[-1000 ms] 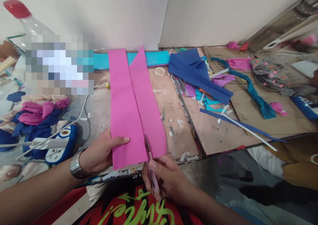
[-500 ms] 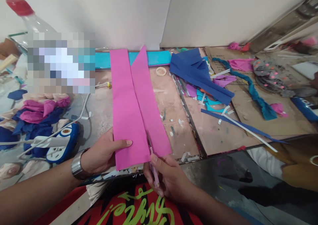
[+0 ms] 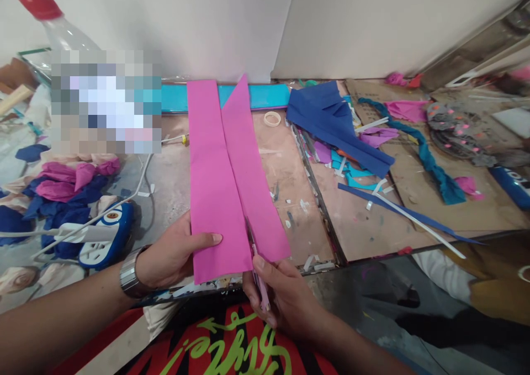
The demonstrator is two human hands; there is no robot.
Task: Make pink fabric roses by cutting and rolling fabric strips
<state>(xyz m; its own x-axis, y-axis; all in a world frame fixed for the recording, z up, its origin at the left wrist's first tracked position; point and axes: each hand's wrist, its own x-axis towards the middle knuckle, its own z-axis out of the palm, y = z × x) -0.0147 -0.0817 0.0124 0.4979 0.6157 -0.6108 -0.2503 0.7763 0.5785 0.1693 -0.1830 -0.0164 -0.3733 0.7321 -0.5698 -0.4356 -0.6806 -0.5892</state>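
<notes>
A long pink sheet lies from the far side of the table to its near edge, with a long slit between its left and right parts. My left hand grips the left part near its lower edge, thumb on top. In my right hand are pink-handled scissors, their blades at the lower end of the slit between the two parts. The right part has a pointed far end. Under the far ends lies a turquoise strip.
Dark blue cloth and scraps lie right of the pink sheet, near a cream ring. A blue-white power strip with cables is at left. A person's sleeve shows at lower right.
The view has shifted slightly, so the table items appear a little further right. Both hands keep their holds, and the scissors remain at the slit.
</notes>
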